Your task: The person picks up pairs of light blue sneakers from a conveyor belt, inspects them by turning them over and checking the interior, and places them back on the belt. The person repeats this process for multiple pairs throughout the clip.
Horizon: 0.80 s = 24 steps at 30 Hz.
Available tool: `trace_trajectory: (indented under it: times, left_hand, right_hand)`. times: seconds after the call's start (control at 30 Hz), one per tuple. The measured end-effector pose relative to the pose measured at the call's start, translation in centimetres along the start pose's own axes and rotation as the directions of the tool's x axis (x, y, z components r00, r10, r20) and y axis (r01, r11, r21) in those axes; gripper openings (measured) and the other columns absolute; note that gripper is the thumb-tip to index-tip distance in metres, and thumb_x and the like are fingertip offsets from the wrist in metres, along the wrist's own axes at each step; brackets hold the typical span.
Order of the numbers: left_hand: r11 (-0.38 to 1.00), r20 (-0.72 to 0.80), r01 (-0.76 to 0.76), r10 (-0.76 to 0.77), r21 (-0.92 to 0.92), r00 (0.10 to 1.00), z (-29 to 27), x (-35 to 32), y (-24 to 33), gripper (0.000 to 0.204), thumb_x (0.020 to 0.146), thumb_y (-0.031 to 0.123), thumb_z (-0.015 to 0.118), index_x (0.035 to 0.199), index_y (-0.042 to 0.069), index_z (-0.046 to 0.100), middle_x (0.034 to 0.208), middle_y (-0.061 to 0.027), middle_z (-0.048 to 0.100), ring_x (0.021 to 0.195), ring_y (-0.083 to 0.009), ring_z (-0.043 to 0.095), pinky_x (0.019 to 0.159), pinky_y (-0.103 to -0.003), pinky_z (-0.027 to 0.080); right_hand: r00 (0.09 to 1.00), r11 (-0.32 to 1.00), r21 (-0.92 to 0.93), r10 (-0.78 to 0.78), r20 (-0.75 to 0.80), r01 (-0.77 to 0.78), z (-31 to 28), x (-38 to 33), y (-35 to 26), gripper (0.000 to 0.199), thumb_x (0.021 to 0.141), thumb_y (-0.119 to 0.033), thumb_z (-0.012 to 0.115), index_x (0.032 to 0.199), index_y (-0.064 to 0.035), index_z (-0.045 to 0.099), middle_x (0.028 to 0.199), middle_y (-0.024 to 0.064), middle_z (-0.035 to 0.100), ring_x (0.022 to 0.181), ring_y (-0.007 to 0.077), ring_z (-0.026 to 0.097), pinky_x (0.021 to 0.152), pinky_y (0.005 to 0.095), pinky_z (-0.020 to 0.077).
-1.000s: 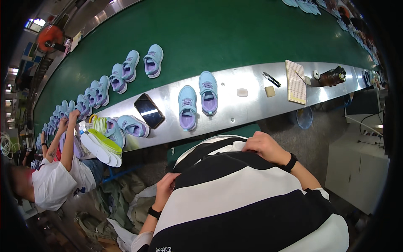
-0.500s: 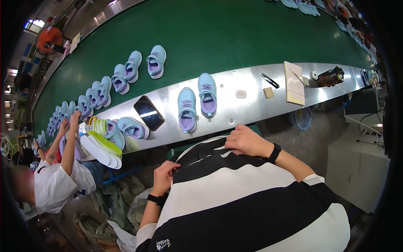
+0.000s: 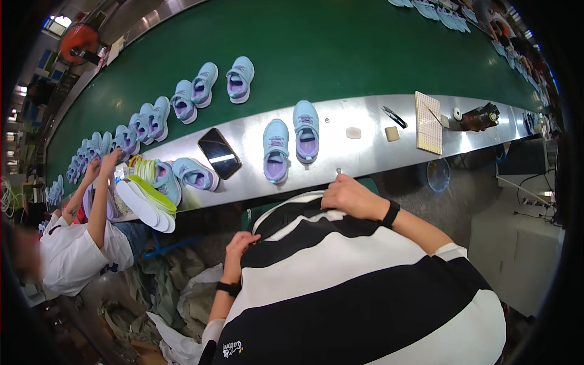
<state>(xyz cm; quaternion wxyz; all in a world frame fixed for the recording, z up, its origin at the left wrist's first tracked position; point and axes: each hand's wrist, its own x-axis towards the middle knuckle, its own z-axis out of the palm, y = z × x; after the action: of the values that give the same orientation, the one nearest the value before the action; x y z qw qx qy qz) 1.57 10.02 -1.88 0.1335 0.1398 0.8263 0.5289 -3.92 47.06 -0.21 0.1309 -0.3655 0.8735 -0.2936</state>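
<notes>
My right hand point(image 3: 354, 198) is closed on the upper edge of the black-and-white striped top point(image 3: 340, 258) I wear, just in front of the metal ledge. Lower and to the left, my left hand point(image 3: 237, 249) pinches the same top near its side edge. Both wrists carry black bands. Before me on the ledge stands a pair of light-blue shoes with lilac linings: a left shoe point(image 3: 275, 152) and a right shoe point(image 3: 306, 132), side by side, toes away from me. Neither hand touches them.
A green conveyor belt point(image 3: 340, 48) carries rows of similar shoes. On the ledge lie a black phone point(image 3: 220, 153), a tipped shoe point(image 3: 196, 174), white insoles point(image 3: 143, 204), snips point(image 3: 394, 117), a beige block point(image 3: 392, 134) and a gridded pad point(image 3: 429, 123). A co-worker point(image 3: 85, 249) reaches in at left.
The shoes on the belt have shifted to the right and away. My view has moved slightly. My right hand has risen a little with the top's edge; both hands remain on the fabric.
</notes>
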Motion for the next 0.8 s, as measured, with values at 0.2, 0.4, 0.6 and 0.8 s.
trace_trajectory:
  times: [0.2, 0.4, 0.6, 0.8]
  left_hand:
    - [0.999, 0.269, -0.012, 0.001, 0.040, 0.963, 1.0, 3.7, -0.2, 0.033, 0.076, -0.011, 0.058, 0.105, 0.001, 0.068, 0.095, -0.0102, 0.064, 0.083, -0.0211, 0.065, 0.070, -0.027, 0.049]
    - [0.848, 0.400, 0.444, -0.314, -0.289, 0.861, -1.8, 3.5, -1.1, 0.022, 0.094, 0.011, 0.058, 0.106, -0.003, 0.069, 0.095, -0.0058, 0.068, 0.087, -0.0136, 0.062, 0.077, -0.026, 0.050]
    - [0.932, -0.033, 0.289, -0.303, -0.218, 0.952, -0.8, 10.7, -0.2, 0.033, 0.104, 0.025, 0.048, 0.112, 0.001, 0.068, 0.090, -0.0001, 0.067, 0.063, -0.0026, 0.044, 0.059, -0.019, 0.037]
    - [0.983, -0.048, 0.131, -0.126, 0.126, 0.991, 0.9, 15.7, 0.0, 0.029, 0.093, 0.023, 0.067, 0.110, 0.000, 0.067, 0.087, -0.0059, 0.065, 0.073, -0.0124, 0.057, 0.062, -0.027, 0.046]
  right_hand:
    - [0.958, 0.956, 0.057, 0.288, 0.022, -0.288, 0.0, -3.3, 3.4, 0.010, 0.073, -0.019, 0.073, 0.077, -0.0134, 0.066, 0.073, -0.0006, 0.063, 0.072, 0.0194, 0.060, 0.074, 0.0352, 0.0405]
    - [0.979, 0.852, 0.498, 0.202, -0.033, -0.159, 0.4, 0.0, 2.2, 0.016, 0.082, -0.022, 0.074, 0.079, -0.0068, 0.069, 0.070, 0.0046, 0.065, 0.063, 0.0197, 0.060, 0.066, 0.0318, 0.0440]
    - [0.753, 0.713, 0.640, 0.580, -0.310, -0.285, -1.3, 3.4, 3.7, 0.024, 0.087, -0.026, 0.073, 0.088, -0.0023, 0.072, 0.073, 0.0054, 0.066, 0.066, 0.0100, 0.057, 0.062, 0.0259, 0.0464]
    - [0.784, 0.764, 0.397, 0.602, -0.153, -0.509, -1.9, 4.5, 7.2, 0.041, 0.088, -0.040, 0.071, 0.099, -0.0005, 0.067, 0.070, 0.0065, 0.064, 0.064, 0.0166, 0.058, 0.061, 0.0297, 0.0464]
